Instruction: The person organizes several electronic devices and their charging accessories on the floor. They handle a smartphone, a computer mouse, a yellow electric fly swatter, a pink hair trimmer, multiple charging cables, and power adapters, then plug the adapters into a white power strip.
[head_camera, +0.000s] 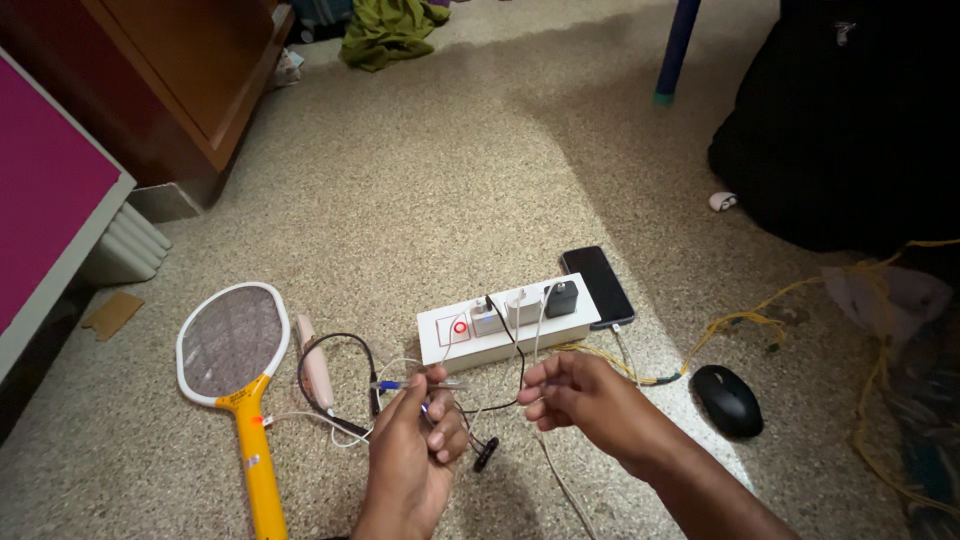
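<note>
**Hands at work on cables beside a power strip on a speckled floor**

Seen from above: left hand (412, 440) curled closed, its fingers (437, 385) pinched on a thin tool with a blue grip and a metal tip (420, 384) held level and pointed toward the right hand. Right hand (580, 392) close beside it, fingers (535, 385) folded shut around a thin white cable (540, 325) led up to the white power strip (505, 322). Power strip set flat on the floor (440, 170) just beyond both hands, roughly at the middle of the visible floor, with a lit red ring switch (460, 327) at its left end and three plugs seated in a row: two white chargers (505, 312) and one black adapter (561, 298). Black cable (512, 350) also trailed from the strip down between the hands. Dark phone (598, 286) laid face up, touching the strip's right end. Black computer mouse (727, 399) placed to the right of the right wrist, near a tangle of yellow cord (760, 300). Yellow-handled electric swatter (236, 372) stretched out toward the floor's near left side, a small pink device (316, 372) and a black neckband earphone (340, 380) between it and the left hand. Wooden furniture (190, 80) and a green cloth (385, 30) at the far left, a large black bag (850, 120) at the far right.
</note>
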